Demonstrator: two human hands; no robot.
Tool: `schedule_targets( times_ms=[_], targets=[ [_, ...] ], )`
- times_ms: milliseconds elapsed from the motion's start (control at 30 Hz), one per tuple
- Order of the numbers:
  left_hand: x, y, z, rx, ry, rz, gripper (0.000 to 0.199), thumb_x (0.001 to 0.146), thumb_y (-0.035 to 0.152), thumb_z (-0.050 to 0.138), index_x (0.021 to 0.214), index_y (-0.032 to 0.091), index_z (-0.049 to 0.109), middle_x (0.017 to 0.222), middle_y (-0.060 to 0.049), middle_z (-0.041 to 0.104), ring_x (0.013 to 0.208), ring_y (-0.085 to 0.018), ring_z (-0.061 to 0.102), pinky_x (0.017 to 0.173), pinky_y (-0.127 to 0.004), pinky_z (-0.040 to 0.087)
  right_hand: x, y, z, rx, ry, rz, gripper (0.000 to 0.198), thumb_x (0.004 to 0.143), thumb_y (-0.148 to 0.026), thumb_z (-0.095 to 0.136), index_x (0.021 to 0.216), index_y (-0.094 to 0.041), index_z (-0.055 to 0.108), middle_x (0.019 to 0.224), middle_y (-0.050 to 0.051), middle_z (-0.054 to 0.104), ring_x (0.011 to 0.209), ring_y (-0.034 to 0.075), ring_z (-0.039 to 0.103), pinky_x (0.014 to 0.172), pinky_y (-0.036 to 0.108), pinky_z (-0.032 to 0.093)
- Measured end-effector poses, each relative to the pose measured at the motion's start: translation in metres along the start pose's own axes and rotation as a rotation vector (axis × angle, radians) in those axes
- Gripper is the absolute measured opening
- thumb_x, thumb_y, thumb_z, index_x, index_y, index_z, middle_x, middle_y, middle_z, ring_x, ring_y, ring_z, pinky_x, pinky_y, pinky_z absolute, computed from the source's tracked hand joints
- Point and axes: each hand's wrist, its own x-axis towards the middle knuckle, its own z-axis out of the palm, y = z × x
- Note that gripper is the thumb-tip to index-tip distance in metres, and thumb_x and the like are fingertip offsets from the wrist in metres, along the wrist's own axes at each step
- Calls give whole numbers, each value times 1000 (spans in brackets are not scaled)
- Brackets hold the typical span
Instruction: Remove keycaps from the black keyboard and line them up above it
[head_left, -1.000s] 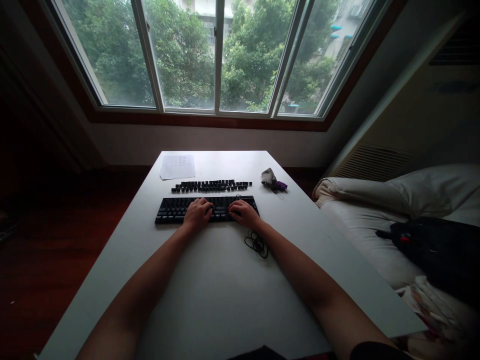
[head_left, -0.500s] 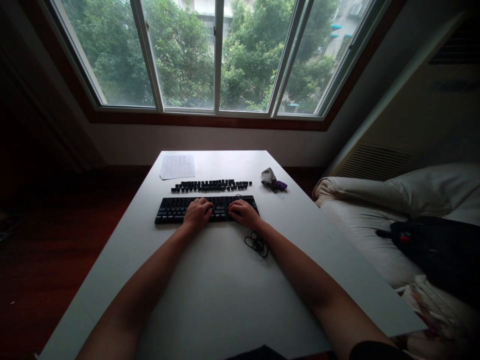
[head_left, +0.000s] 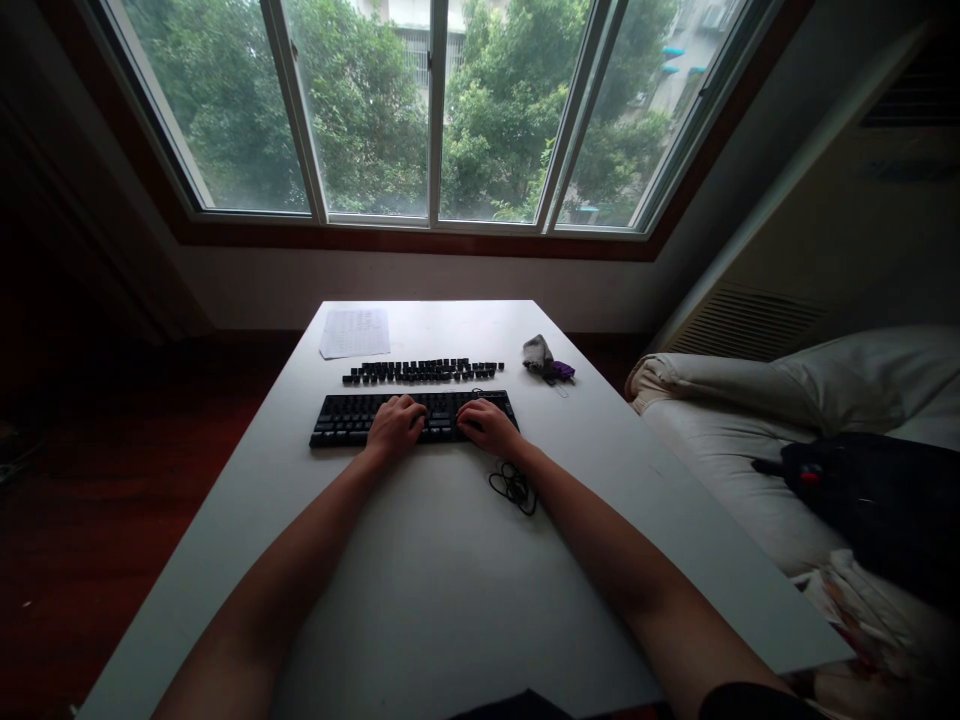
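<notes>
A black keyboard lies across the white table, its left part filled with keys. My left hand rests over its middle, with fingers slightly bent and apart and the thumb toward the right. On the right part of the keyboard is my right hand, its fingers and thumb bent together at the keys. Anything between those fingertips is too small and dark to make out. Just behind the keyboard, loose black keycaps stand in uneven rows. A coiled black cable lies beside my right wrist.
A printed paper sheet lies at the table's far left. Toward the far right sit a grey cloth pouch and a small purple item. A cushioned seat with a dark bag flanks the table's right edge.
</notes>
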Motion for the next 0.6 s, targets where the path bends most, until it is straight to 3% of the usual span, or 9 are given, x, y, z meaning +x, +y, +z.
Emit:
schedule_targets(
  times_ms=[467,600],
  targets=[
    [-1,-1,0,-8,4,5,21,92,30,56,106,26,72,105,-7,65,101,-26,57,88,-40,45,-1,-7,-2,12,75,60,10,91,-21,61,94,-23,71,94,6,71,94,22,62,88,37,49],
    [-1,-1,0,4,2,3,21,93,29,55,107,26,71,106,-7,65,101,-26,57,88,-40,45,-3,-8,-3,-7,153,122,13,92,-19,58,97,-23,70,93,5,71,91,21,63,87,36,49]
  ],
)
